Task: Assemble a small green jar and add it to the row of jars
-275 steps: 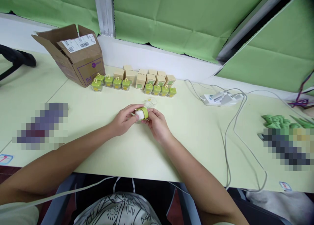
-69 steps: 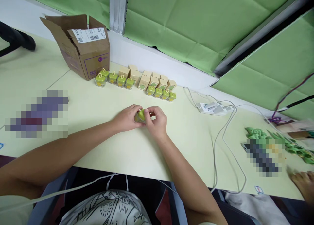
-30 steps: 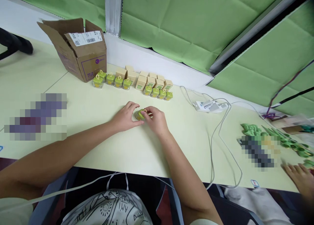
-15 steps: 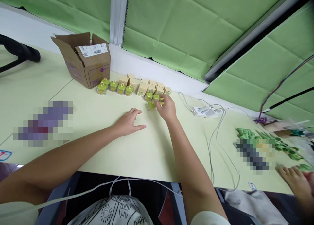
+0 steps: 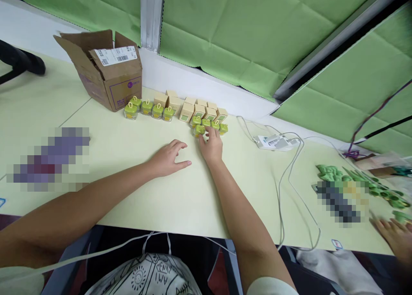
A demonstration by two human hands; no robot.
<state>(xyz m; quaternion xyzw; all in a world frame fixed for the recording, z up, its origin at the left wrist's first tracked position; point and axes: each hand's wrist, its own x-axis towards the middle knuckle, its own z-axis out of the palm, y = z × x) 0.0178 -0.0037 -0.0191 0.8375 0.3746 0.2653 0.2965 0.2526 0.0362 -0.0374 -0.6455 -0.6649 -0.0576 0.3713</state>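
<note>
My right hand [image 5: 212, 148] is at the front of a cluster of small clear jars with green lids and pale loops. Its thumb and fingers close around the right side of the front jar [image 5: 199, 130]; the exact contact is partly hidden. Behind it stand several more jars [image 5: 196, 121], with another jar [image 5: 223, 128] at the right end. My left hand [image 5: 169, 158] hovers over or rests on the table to the left, fingers apart and holding nothing. Farther left, a second group of green-lidded jars [image 5: 157, 110] stands in front of the carton.
Small cream boxes [image 5: 186, 112] line the back behind the jars. An open cardboard carton [image 5: 124, 87] stands at back left. A power strip [image 5: 277, 142] with white cables lies to the right. Green pieces [image 5: 331, 173] and another person's hand [image 5: 391, 233] are at far right.
My right hand has moved left and slightly toward me, from the right-hand jars to the front jar. The jar at the right end now shows. My left hand stays nearly still.
</note>
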